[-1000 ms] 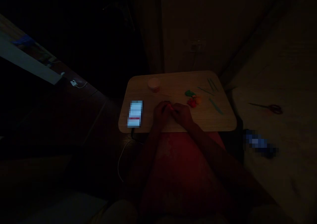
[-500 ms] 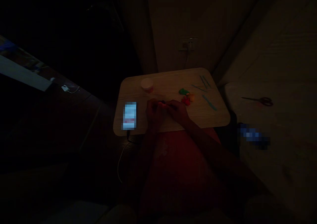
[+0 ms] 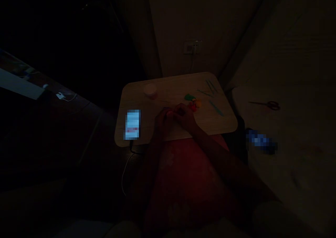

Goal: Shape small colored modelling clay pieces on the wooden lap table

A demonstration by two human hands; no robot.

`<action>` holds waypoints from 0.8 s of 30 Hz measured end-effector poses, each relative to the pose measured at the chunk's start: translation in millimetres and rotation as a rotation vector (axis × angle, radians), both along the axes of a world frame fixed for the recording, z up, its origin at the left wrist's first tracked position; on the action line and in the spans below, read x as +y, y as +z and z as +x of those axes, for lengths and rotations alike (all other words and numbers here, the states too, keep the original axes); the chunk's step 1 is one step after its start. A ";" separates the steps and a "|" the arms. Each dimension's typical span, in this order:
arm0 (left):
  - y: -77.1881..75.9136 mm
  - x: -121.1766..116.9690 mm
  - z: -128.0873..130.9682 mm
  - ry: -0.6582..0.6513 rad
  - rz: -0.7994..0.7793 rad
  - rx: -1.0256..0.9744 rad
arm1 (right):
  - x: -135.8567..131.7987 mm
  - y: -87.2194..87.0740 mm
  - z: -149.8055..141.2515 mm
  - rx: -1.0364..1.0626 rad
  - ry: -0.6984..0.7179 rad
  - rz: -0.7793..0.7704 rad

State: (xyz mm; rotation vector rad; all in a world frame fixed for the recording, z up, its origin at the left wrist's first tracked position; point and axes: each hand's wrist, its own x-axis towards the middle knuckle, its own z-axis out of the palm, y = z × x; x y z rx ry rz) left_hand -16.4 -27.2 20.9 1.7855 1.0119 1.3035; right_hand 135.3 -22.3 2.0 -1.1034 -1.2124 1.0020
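My left hand point(image 3: 162, 120) and my right hand point(image 3: 187, 118) meet over the small wooden-topped table point(image 3: 165, 87), fingers curled. Between their fingertips is a small reddish lump point(image 3: 170, 114), apparently modelling clay; the fingers and the dark hide most of it. Just beyond my right hand lie soft-looking lumps of clay: green point(image 3: 189, 97), orange point(image 3: 197, 103) and red point(image 3: 193, 107). Several thin teal modelling tools point(image 3: 216, 108) rest at the table's right side. A pale round tub point(image 3: 150, 90) stands behind my left hand.
A lit phone point(image 3: 132, 124) with a cable lies at the table's left edge. On a pale surface to the right are scissors point(image 3: 271, 105) and a blurred blue item point(image 3: 261, 140). A wall socket point(image 3: 193, 47) holds a plug behind the table. The room is very dim.
The whole view has shifted a little, so things appear further left. My fingers have curled closer around the reddish lump, and a dark bit seen at the fingertips is now out of sight.
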 end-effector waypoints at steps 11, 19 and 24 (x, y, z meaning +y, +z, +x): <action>-3.9 0.6 -3.3 0.005 -0.100 -0.076 | -5.0 11.7 0.7 0.009 0.101 0.050; -9.6 6.2 -6.4 0.042 -0.118 0.017 | -10.8 15.9 0.6 -0.092 0.203 0.147; -10.7 7.1 -4.5 0.088 -0.199 -0.083 | -11.1 17.1 -1.0 -0.233 0.164 0.198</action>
